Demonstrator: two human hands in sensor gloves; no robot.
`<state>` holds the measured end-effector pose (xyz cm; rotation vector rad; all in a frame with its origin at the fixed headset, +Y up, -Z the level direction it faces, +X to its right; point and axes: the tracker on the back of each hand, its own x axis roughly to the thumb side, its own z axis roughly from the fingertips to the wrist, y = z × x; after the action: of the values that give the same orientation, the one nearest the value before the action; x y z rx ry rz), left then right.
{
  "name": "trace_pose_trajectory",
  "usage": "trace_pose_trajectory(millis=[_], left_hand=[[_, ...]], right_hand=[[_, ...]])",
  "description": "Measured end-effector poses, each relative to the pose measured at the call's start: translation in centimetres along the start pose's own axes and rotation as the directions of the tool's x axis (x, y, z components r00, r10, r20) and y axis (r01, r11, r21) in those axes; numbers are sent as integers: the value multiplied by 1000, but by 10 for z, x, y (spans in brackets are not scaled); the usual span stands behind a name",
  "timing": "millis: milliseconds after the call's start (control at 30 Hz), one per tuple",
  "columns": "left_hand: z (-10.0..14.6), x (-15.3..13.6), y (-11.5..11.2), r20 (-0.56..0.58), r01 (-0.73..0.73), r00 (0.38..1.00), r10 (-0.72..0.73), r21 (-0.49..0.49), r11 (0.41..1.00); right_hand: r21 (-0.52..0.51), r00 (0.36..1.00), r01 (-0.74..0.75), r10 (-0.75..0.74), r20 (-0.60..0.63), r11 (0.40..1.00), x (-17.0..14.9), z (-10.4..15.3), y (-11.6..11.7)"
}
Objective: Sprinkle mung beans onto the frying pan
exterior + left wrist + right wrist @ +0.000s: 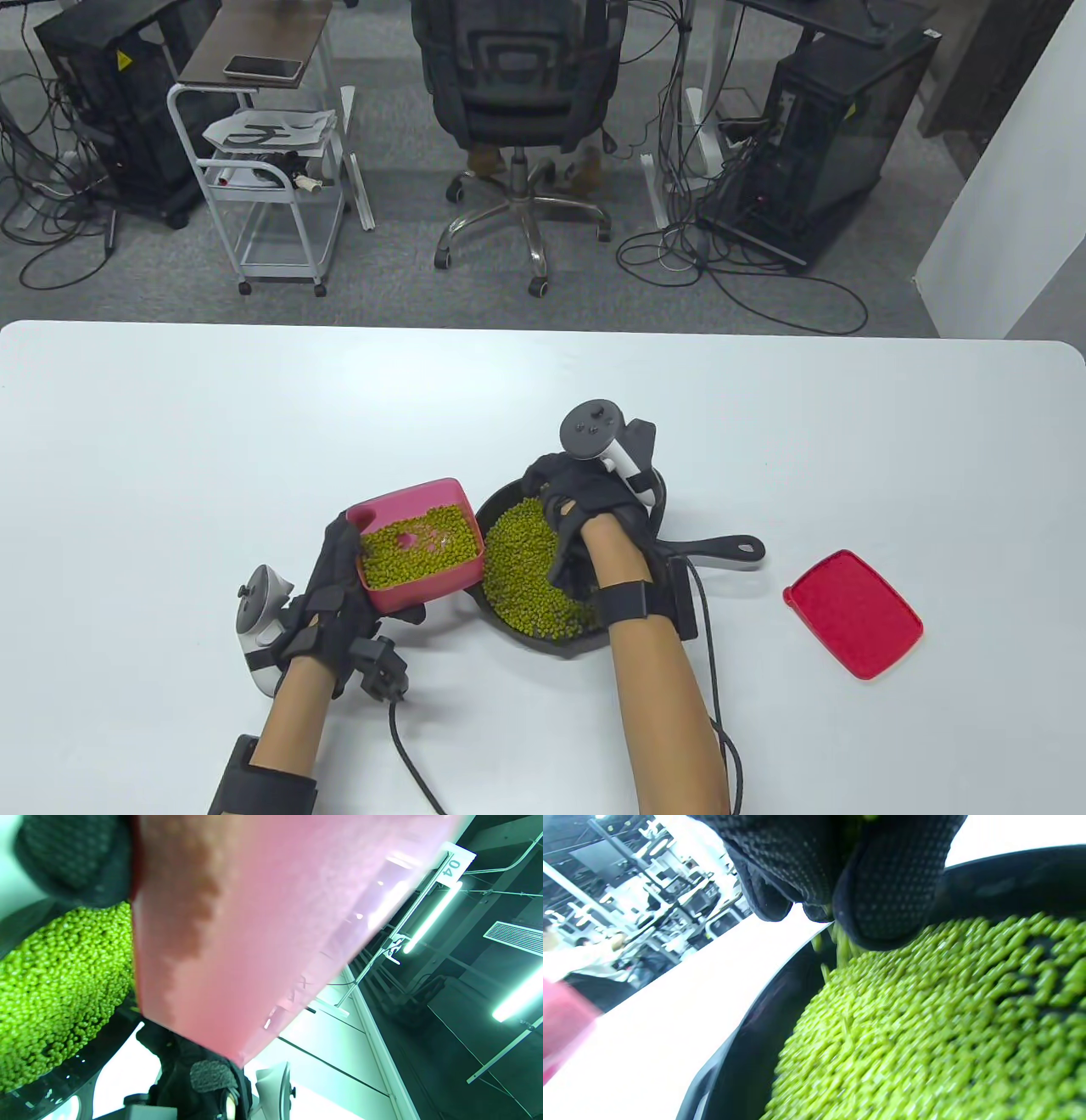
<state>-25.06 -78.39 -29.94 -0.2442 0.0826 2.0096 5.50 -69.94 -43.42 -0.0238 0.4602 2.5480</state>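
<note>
**Beans dropping from right hand into pan**

While no brand shows on the task's things, the only legible writing is "04" on a white tag (453, 863) up among the ceiling lights in the left wrist view.

Table (170, 441): wide bare white surface to the far edge and toward the left and right edges; everything sits near the front edge, around the middle. Red lid (853, 613) lies flat well apart to the right of the pan, toward the right edge.

Frying pan (501, 501) is black, handle pointing right, with a layer of mung beans (526, 569) inside. Right hand (585, 509) hovers over the pan's far side, fingers (886, 878) bunched, pinching beans, some falling from the fingertips. Left hand (335, 586) grips a pink tub (424, 543) by its left wall, the tub just beside the pan's left rim, tilted, beans inside.
</note>
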Motion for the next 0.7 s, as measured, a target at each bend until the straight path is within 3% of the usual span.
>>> trace_pose_trajectory(millis=[200, 300, 467, 700], left_hand=[[0, 0, -1, -7, 6, 1000, -6, 1, 1000], [-1, -1, -1, -10, 10, 1000, -10, 0, 1000], [-1, -2, -2, -13, 21, 1000, -22, -5, 1000], [-1, -3, -4, -17, 36, 999, -36, -18, 999]], right_hand=[[-55, 991, -126, 123, -60, 990, -21, 1, -15], [-35, 985, -167, 164, -60, 985, -28, 5, -16], [59, 983, -176, 178, -33, 983, -34, 11, -13], [190, 997, -48, 59, -55, 981, -39, 19, -10]])
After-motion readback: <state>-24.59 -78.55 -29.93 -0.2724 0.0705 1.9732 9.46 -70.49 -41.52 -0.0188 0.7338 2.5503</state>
